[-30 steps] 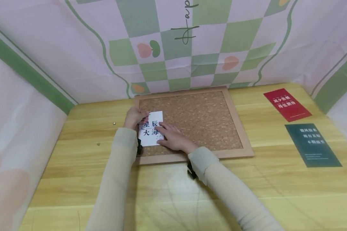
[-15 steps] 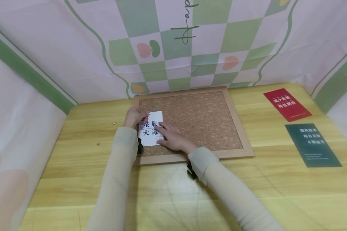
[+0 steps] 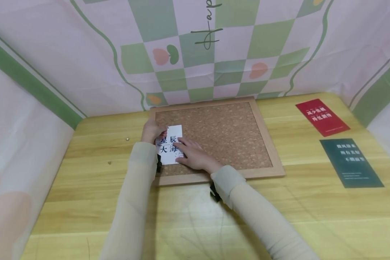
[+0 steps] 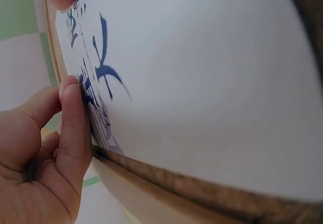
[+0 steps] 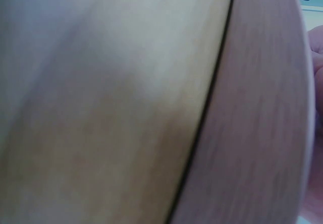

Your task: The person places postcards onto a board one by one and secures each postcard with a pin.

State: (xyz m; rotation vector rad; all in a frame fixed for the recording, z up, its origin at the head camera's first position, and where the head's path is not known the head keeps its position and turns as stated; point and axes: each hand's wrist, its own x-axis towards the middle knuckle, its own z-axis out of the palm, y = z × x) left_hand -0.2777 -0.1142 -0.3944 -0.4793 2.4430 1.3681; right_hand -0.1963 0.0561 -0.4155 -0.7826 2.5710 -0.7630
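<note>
A white card with dark blue Chinese characters lies on the left part of a wood-framed cork board. My left hand is at the card's upper edge, its thumb and finger pinching a tiny shiny thumbtack mostly hidden by the fingertips. In the left wrist view, the left fingertips meet right at the card's printed surface. My right hand rests with fingers spread on the card's right edge and the cork, holding the card down. Only part of that hand shows at the edge of the right wrist view.
Two silver thumbtacks, a farther tack and a nearer tack, lie on the wooden table left of the board. To its right are a red card and a dark green card. A patterned cloth hangs behind.
The left wrist and forearm have shifted slightly right while the fingertips stay at the card's upper edge. The right hand, card and board keep their places.
</note>
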